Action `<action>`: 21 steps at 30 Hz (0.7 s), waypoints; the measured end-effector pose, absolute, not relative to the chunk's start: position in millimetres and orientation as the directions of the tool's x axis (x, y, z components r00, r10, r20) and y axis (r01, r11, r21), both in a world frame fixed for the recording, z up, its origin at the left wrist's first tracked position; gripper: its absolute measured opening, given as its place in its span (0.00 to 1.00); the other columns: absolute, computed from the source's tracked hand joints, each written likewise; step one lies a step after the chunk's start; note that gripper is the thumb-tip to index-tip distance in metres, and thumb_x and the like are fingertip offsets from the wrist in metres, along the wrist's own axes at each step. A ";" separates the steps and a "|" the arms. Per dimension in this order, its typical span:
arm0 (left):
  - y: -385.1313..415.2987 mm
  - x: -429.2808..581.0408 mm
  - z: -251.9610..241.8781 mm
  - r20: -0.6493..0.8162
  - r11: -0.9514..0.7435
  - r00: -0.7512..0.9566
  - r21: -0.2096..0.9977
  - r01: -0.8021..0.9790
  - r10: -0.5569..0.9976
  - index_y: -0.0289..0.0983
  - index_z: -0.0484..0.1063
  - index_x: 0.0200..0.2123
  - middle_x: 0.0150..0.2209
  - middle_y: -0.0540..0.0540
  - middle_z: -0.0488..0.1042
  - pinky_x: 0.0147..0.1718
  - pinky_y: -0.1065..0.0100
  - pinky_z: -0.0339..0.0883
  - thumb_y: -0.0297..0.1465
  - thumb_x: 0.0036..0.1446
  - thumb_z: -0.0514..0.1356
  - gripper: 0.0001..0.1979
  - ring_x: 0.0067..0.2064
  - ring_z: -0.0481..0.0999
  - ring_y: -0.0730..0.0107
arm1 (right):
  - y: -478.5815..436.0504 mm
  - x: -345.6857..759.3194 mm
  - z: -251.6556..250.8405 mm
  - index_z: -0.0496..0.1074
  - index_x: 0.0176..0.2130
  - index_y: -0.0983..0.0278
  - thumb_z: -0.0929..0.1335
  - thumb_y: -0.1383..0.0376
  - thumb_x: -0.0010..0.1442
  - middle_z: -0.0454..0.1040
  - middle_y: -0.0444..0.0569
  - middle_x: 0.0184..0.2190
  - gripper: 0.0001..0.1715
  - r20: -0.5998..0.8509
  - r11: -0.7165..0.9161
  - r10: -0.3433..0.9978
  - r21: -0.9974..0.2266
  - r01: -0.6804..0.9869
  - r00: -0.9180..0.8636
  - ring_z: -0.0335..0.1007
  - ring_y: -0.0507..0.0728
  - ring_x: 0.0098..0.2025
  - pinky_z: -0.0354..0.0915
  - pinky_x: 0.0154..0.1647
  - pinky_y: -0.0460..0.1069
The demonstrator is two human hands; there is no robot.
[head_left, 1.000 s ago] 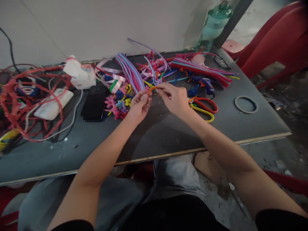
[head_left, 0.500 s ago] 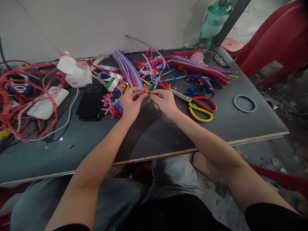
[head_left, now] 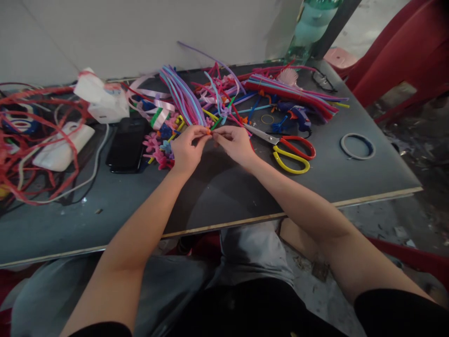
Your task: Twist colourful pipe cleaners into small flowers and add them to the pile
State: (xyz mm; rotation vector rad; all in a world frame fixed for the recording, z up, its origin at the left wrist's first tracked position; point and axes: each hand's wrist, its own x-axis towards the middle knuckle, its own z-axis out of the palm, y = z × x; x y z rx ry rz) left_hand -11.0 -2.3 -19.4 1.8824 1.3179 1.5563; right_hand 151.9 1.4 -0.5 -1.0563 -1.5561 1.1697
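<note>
Between the fingertips of my left hand (head_left: 186, 149) is a small orange pipe cleaner piece (head_left: 208, 132), mostly covered by the fingers. My right hand (head_left: 237, 146) pinches at the right side of that same piece, its thumb and forefinger closed. Just behind the hands lies a bundle of purple, pink and blue pipe cleaners (head_left: 182, 96). Pink pipe cleaner flowers (head_left: 153, 142) sit to the left of my left hand. Scissors (head_left: 293, 153) with one red and one yellow handle lie to the right of my right hand, blades pointing toward it.
A black phone (head_left: 128, 146), a white adapter (head_left: 65, 146) and tangled red cord (head_left: 72, 166) lie at left. Behind the scissors are a red pipe cleaner bundle (head_left: 294, 96) and a blue glue gun (head_left: 298, 116). A grey tape ring (head_left: 358, 146) is near the right edge; a green bottle (head_left: 308, 30) stands behind.
The view has shifted slightly, so the table items sit a little higher and further left. Both hands stay together, and the orange piece shows less between the fingers.
</note>
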 end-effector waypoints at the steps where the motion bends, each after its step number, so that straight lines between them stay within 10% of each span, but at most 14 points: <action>1: -1.4 -12.6 -20.9 0.570 -0.499 -0.026 0.740 0.451 0.822 0.40 0.76 0.37 0.38 0.50 0.80 0.46 0.66 0.75 0.28 0.54 0.70 0.08 0.41 0.82 0.67 | 2.4 152.7 -1.0 0.76 0.36 0.65 0.67 0.67 0.65 0.75 0.44 0.25 0.08 0.183 0.230 0.949 -0.959 0.167 -0.256 0.70 0.50 0.29 0.65 0.32 0.44; 9: 7.3 -22.1 -31.7 0.679 -0.538 0.067 0.513 0.669 0.731 0.42 0.75 0.36 0.34 0.46 0.77 0.52 0.56 0.70 0.39 0.57 0.69 0.10 0.42 0.77 0.58 | 12.2 159.9 -5.3 0.77 0.35 0.66 0.65 0.73 0.64 0.75 0.43 0.25 0.11 0.259 0.377 0.893 -0.877 0.297 -0.368 0.69 0.49 0.30 0.62 0.36 0.45; 21: 3.2 -20.2 -15.7 0.621 -0.558 -0.021 0.718 0.416 0.783 0.41 0.74 0.33 0.30 0.50 0.75 0.40 0.66 0.69 0.48 0.44 0.77 0.22 0.35 0.75 0.67 | 21.4 177.6 -2.9 0.76 0.31 0.68 0.80 0.51 0.49 0.78 0.43 0.25 0.24 0.030 -0.062 0.802 -0.989 -0.133 -0.597 0.53 0.42 0.15 0.46 0.12 0.42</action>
